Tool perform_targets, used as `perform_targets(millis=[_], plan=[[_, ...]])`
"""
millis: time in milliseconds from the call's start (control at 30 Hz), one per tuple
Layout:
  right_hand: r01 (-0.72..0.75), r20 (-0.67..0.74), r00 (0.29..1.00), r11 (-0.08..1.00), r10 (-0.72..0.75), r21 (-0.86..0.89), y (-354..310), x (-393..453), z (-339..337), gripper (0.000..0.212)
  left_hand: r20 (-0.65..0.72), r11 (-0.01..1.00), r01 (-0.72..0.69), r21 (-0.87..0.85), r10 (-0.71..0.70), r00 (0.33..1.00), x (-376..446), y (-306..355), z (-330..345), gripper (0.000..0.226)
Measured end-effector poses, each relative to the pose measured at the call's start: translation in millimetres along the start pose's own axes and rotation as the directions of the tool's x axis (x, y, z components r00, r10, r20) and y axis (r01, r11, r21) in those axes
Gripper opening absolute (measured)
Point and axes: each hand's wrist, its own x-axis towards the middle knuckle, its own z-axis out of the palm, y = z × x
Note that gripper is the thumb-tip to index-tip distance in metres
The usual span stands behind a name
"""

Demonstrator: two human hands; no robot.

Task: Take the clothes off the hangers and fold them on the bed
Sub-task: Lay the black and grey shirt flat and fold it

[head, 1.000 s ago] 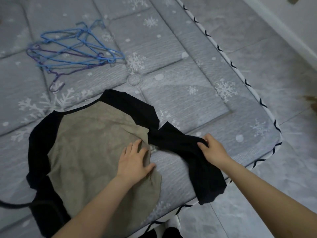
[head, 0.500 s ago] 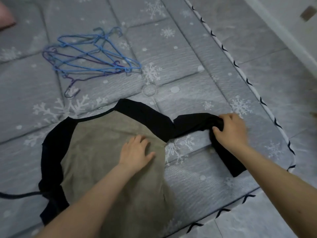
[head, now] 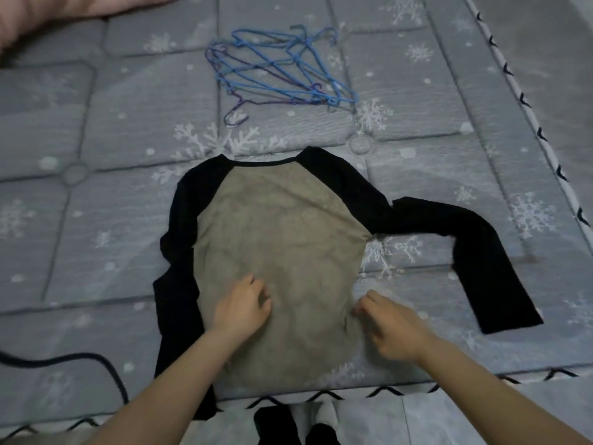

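A long-sleeved shirt [head: 282,239] with a tan body and black sleeves lies flat on the grey snowflake bed [head: 106,220], collar away from me. Its right sleeve [head: 481,255] is spread out to the right and bends down toward the bed's near edge. The left sleeve [head: 176,284] lies bunched along the shirt's left side. My left hand [head: 240,308] rests on the lower tan part, fingers loosely bent. My right hand [head: 386,321] is at the tan body's right edge, its curled fingertips pinching the fabric there. A heap of several blue and purple wire hangers [head: 282,72] lies beyond the shirt.
A black cable [head: 96,361] snakes over the bed's near-left corner. Something pink [head: 48,11] lies at the far left. The bed's patterned piping [head: 526,114] marks its right edge, with grey floor beyond. Dark cloth [head: 276,425] shows below the near edge.
My right hand has let go of the black sleeve, which now lies spread out to the right, and moved to the shirt's right edge. My left hand slid lower on the tan body.
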Motion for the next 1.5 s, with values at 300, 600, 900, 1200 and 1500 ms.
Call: perform_targets(millis=[300,600,900,1200,1500], plan=[[-0.093,-0.274,0.957,0.995,0.096,0.024,-9,-16,49,0.02,-0.093,0.984,0.164,-0.068,-0.17,0.981,-98,-61,40,0.015],[-0.119,-0.404,0.91,0.992,0.096,-0.03,-22,-11,68,0.02,-0.205,0.97,0.111,-0.216,-0.157,0.966,-125,-79,84,0.055],[-0.196,-0.61,0.734,0.953,0.298,0.229,-39,-22,74,0.011,-0.379,0.844,0.064,-0.533,-0.306,0.874,-126,-67,81,0.015],[-0.227,-0.591,0.513,0.763,0.622,0.606,-58,-53,52,0.011,-0.368,0.568,-0.006,-0.823,-0.525,0.767,-140,-43,38,0.018],[-0.381,-0.249,0.525,0.487,0.814,0.786,-64,-59,56,0.011,-0.29,0.731,0.073,-0.679,-0.358,0.888,-155,-55,46,0.035]])
